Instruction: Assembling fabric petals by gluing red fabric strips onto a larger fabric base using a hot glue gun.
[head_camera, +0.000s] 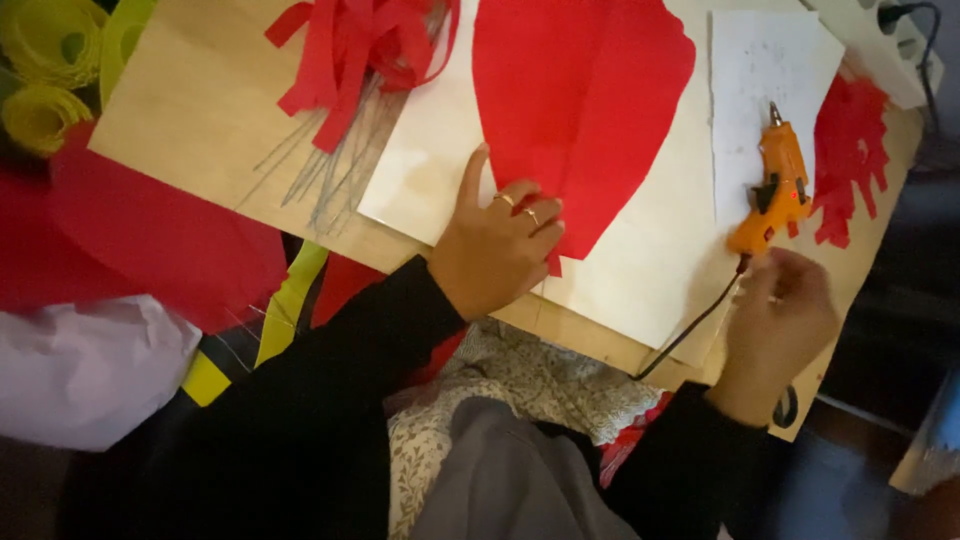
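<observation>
Head view: my left hand (495, 250) presses flat on red paper (575, 110); beyond my curled, empty-looking right hand (780, 325), a glue gun (775, 190) lies on the wooden worktop (200, 110).

No packages, labels, signs or screens were in view near either hand; only loose sheets and cut strips of paper lay about them, and none bore a label.
</observation>
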